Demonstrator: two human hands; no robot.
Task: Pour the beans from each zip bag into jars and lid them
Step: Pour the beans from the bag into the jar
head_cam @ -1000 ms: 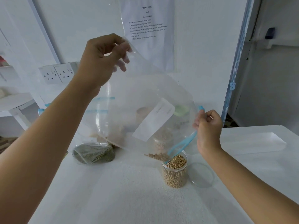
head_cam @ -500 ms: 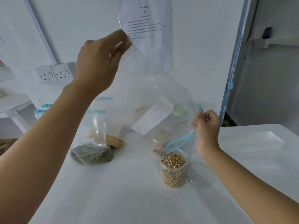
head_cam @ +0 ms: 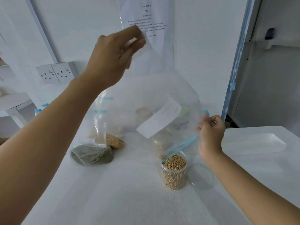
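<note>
A large clear zip bag (head_cam: 162, 88) with a white label and a blue zip strip hangs upside down, its mouth over an open clear jar (head_cam: 174, 172). The jar is full of tan beans to its rim. No beans show inside the bag. My left hand (head_cam: 113, 57) pinches the bag's bottom corner high up. My right hand (head_cam: 210, 135) pinches the zip edge at the bag's mouth, just right of and above the jar. A clear round lid (head_cam: 201, 176) lies flat on the table to the right of the jar.
Two filled zip bags lie at the left: one of green beans (head_cam: 91, 154), one of tan grains (head_cam: 113, 142). More jars show dimly through the bag at the back. A white tray (head_cam: 253, 143) sits at the right. A double socket (head_cam: 56, 72) is on the wall.
The last beans have dropped from the bag into the jar. My left hand has lifted the bag's bottom corner higher. My right hand has stayed at the zip edge.
</note>
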